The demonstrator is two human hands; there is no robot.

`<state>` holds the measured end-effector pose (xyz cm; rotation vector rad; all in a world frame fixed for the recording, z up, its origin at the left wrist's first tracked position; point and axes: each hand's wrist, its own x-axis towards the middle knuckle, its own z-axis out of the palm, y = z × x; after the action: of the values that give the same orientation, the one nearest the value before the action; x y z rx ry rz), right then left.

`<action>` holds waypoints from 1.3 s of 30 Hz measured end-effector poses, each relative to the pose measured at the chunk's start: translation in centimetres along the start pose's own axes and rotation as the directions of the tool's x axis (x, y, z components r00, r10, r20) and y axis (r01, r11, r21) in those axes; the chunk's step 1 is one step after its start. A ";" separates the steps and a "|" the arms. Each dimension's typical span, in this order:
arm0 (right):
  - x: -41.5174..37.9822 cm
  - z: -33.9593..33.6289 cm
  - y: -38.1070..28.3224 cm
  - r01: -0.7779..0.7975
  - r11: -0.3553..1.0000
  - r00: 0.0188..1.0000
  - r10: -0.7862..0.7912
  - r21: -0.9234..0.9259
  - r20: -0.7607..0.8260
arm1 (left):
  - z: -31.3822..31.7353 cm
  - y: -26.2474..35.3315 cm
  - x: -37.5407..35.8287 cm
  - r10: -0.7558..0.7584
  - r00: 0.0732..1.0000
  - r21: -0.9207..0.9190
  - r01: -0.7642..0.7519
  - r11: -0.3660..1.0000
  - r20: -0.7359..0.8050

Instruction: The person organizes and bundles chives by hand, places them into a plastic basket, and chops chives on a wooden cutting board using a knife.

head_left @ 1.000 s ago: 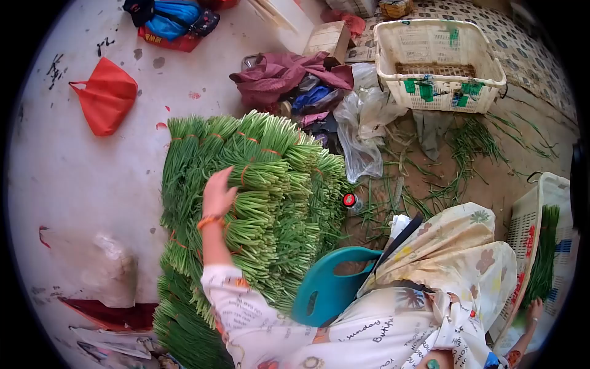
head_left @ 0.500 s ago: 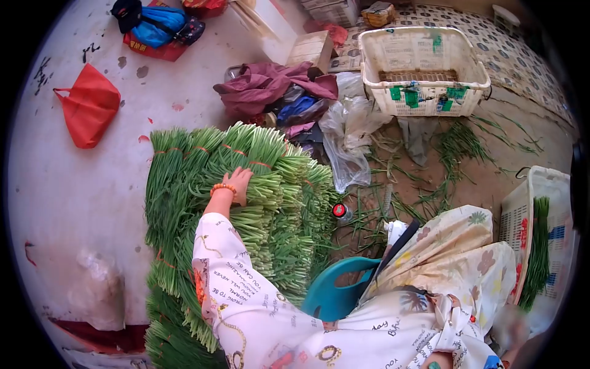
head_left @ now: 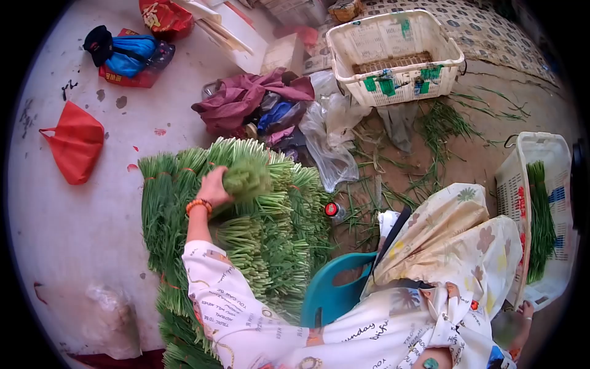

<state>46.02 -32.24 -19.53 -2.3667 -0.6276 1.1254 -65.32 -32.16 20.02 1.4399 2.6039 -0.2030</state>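
Observation:
My left hand [head_left: 215,187], with an orange bead bracelet at the wrist, is closed around a bundle of chives [head_left: 247,178], blurred by motion and lifted over the pile. Beneath and around it lies a large stack of chive bundles [head_left: 169,215], tied with orange bands, their pale cut ends pointing right. At the lower right edge, my right hand [head_left: 523,323] shows only in part beside the corner of a white crate [head_left: 515,203]. Its fingers are mostly hidden, with a blurred patch next to it. One tied bundle [head_left: 538,221] stands inside that crate.
Another white crate [head_left: 399,89] with green tape stands at the back. Plastic bags [head_left: 335,132], purple cloth [head_left: 246,98] and loose stalks [head_left: 445,126] lie on the floor. A red-capped bottle [head_left: 334,210] sits beside the pile, near a teal chair [head_left: 326,289]. Red bag [head_left: 74,141] at left.
My left hand lay on the pile; now it grips a bundle and has raised it, moving slightly left. The view has shifted. More of my right hand shows by the crate.

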 end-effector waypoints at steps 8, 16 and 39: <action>3.3 3.7 -12.3 0.374 0.900 0.918 -0.326 -0.224 0.224 | -7.4 10.1 4.7 0.167 0.882 -0.618 -0.433 0.657 -0.441; -1.4 3.1 -5.4 0.343 0.937 0.935 -0.334 -0.062 0.123 | -11.7 24.0 9.8 0.137 0.791 -0.802 -0.580 -0.140 -0.596; -37.4 12.7 -8.6 -0.106 0.924 0.845 0.278 0.367 -0.457 | -0.4 70.1 23.5 0.805 0.418 -0.803 0.239 -0.545 -0.421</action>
<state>12.97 -44.23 0.40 -2.3150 -0.0073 0.5725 -18.18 24.30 12.74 0.9795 0.2563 1.1486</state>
